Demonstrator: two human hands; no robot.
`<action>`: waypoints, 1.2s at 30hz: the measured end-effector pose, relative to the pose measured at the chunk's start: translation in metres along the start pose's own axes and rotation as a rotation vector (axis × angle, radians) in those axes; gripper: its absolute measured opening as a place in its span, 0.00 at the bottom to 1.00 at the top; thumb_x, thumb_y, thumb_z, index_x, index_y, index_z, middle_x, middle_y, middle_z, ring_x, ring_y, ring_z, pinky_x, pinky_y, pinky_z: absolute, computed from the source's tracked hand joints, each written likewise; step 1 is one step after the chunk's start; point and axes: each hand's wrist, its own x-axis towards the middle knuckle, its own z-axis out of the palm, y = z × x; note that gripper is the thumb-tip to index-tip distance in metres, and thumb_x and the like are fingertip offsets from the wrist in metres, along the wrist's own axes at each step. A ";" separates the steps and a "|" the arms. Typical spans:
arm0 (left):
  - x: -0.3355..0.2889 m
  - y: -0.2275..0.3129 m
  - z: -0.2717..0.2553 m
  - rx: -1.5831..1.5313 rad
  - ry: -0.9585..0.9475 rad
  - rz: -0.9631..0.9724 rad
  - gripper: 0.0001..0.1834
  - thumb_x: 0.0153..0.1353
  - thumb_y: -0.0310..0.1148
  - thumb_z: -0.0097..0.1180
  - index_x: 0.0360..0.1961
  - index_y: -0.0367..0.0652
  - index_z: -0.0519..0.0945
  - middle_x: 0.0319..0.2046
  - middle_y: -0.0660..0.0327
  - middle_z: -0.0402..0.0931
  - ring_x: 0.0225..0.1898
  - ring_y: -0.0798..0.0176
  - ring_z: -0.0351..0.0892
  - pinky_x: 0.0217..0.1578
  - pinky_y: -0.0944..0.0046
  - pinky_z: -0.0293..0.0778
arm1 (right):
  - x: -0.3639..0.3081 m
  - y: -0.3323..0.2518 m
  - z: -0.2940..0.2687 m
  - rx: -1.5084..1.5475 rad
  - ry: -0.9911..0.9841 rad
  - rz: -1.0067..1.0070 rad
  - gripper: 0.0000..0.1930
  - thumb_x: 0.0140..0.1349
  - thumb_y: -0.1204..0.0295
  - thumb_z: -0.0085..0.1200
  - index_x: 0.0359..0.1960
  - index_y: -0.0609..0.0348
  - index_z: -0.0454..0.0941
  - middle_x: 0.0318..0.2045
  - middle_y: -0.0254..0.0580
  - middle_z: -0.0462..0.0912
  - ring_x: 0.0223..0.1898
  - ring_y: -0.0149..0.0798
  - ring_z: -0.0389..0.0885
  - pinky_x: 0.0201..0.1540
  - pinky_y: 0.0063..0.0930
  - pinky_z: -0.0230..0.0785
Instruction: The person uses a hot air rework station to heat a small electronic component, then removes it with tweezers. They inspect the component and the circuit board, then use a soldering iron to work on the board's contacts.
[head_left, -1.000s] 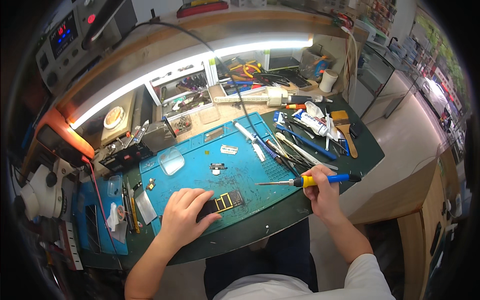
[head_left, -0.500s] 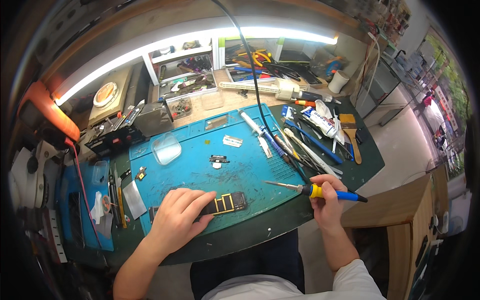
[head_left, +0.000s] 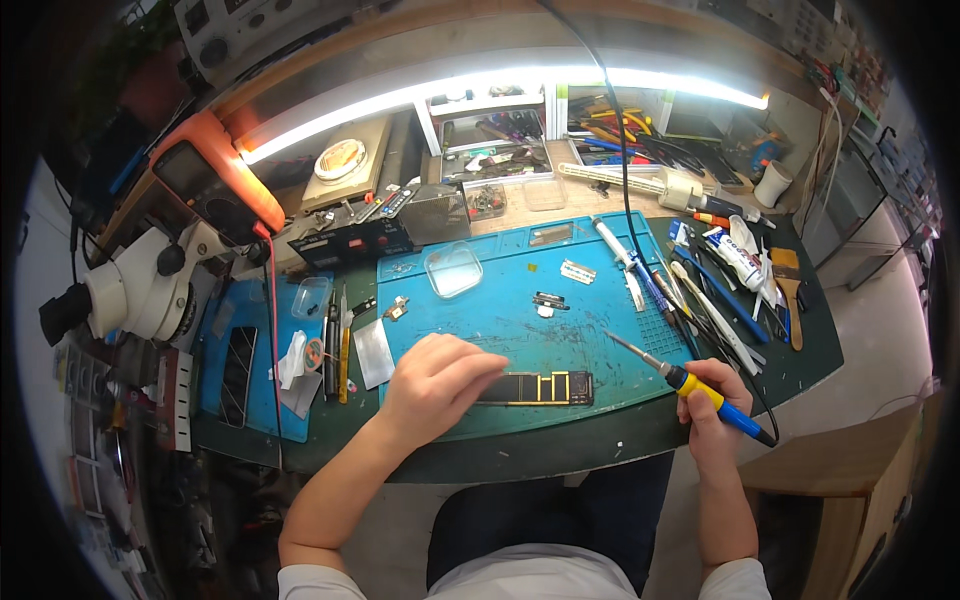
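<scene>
**Right hand [head_left: 714,408] gripping a soldering iron [head_left: 694,388], left hand [head_left: 440,385] hovering by a black device [head_left: 525,388]**

The right hand is closing around the yellow-and-blue handle of the soldering iron, and its thin metal tip is pointing forward and leftward, apart from the device. The left hand is curling its fingers together over the device's left end (whether they are touching or pinching anything, I cannot tell). The device, long, flat and edged in yellow, is lying just right of the left hand on a blue mat [head_left: 470,335].

Just left of the left hand, a silver sheet [head_left: 374,353] is resting on the dark green table [head_left: 530,457]; a small component [head_left: 396,308] is sitting ahead of that sheet. Straight ahead of the left hand, a clear plastic box [head_left: 453,272] is standing on the mat. Ahead and left of the right hand, a small dark part [head_left: 549,301] is lying near a metal strip [head_left: 578,272]. Farther ahead of the right hand, a flat brush [head_left: 787,275] is lying beside crowded tools. Well left of the left hand, a white microscope [head_left: 140,285] is standing.
</scene>
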 end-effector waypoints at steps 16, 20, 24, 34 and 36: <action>-0.006 -0.025 -0.035 0.035 0.238 -0.490 0.06 0.69 0.26 0.60 0.43 0.36 0.85 0.31 0.61 0.81 0.33 0.68 0.81 0.34 0.69 0.76 | -0.005 -0.016 0.005 0.091 0.050 0.204 0.11 0.66 0.74 0.58 0.47 0.65 0.83 0.28 0.38 0.83 0.25 0.24 0.78 0.29 0.17 0.69; 0.007 0.000 -0.020 -0.085 -0.075 -0.365 0.12 0.69 0.34 0.63 0.47 0.37 0.85 0.31 0.56 0.84 0.35 0.58 0.84 0.38 0.63 0.77 | 0.004 -0.020 0.003 0.043 -0.033 0.203 0.09 0.67 0.76 0.57 0.46 0.65 0.84 0.31 0.38 0.83 0.28 0.24 0.78 0.30 0.17 0.68; 0.027 0.023 -0.014 -0.040 -0.358 -0.153 0.30 0.55 0.35 0.73 0.59 0.41 0.78 0.45 0.54 0.82 0.48 0.49 0.80 0.50 0.54 0.76 | 0.015 -0.020 0.004 0.033 -0.141 0.108 0.11 0.65 0.77 0.62 0.49 0.65 0.83 0.36 0.37 0.81 0.32 0.24 0.79 0.35 0.17 0.69; 0.018 0.017 -0.005 -0.132 -0.432 -0.135 0.40 0.50 0.33 0.75 0.65 0.42 0.74 0.46 0.57 0.81 0.49 0.52 0.80 0.52 0.53 0.75 | 0.025 -0.015 -0.002 0.087 -0.169 0.311 0.12 0.68 0.72 0.62 0.48 0.67 0.81 0.36 0.45 0.86 0.35 0.32 0.87 0.40 0.21 0.78; 0.017 0.013 -0.003 -0.148 -0.422 -0.113 0.39 0.50 0.33 0.75 0.65 0.42 0.75 0.45 0.58 0.81 0.48 0.52 0.80 0.51 0.54 0.75 | 0.027 -0.016 -0.004 0.062 -0.187 0.299 0.13 0.69 0.70 0.61 0.47 0.69 0.81 0.36 0.46 0.86 0.34 0.34 0.88 0.39 0.23 0.79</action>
